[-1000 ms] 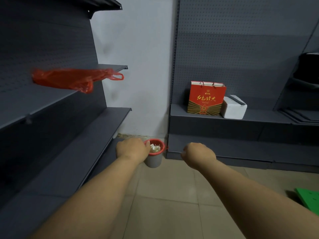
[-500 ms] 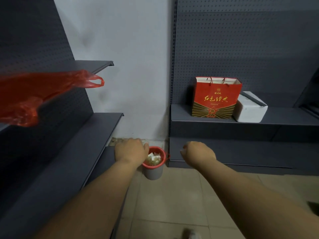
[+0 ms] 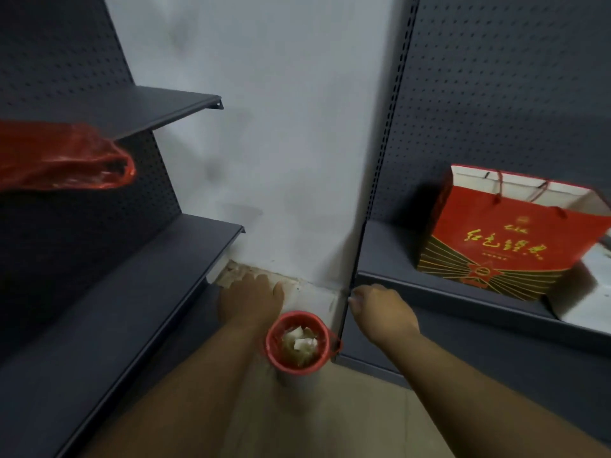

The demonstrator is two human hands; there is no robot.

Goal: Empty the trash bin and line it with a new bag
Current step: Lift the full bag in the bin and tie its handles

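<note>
you look down into a corner between two dark shelving units. the trash bin (image 3: 299,350) stands on the tiled floor (image 3: 347,421) in this corner, between your two forearms. it is small and round, and a red liner (image 3: 274,328) is folded over its rim. inside it you see crumpled white paper (image 3: 302,342), which fills it near to the top.

your left hand (image 3: 249,302) is just beyond the bin, to its left, with the back of the hand toward you. its fingers point down and away and look loosely bent, and it holds nothing. whether it touches the rim i cannot tell.

your right hand (image 3: 380,309) is to the right of the bin, apart from it, in front of the edge of the low shelf (image 3: 396,259). its fingers are curled in, and nothing shows between them.

on the left side, a red plastic bag (image 3: 62,157) lies on a shelf of the left unit and hangs over its front edge, well apart from the bin. above and below it are two more dark shelves.

on the low shelf at the right stands a red paper gift bag (image 3: 509,239) with gold writing and cord handles, upright and open at the top. a white box (image 3: 591,292) is just beside it, partly cut by the picture edge.
</note>
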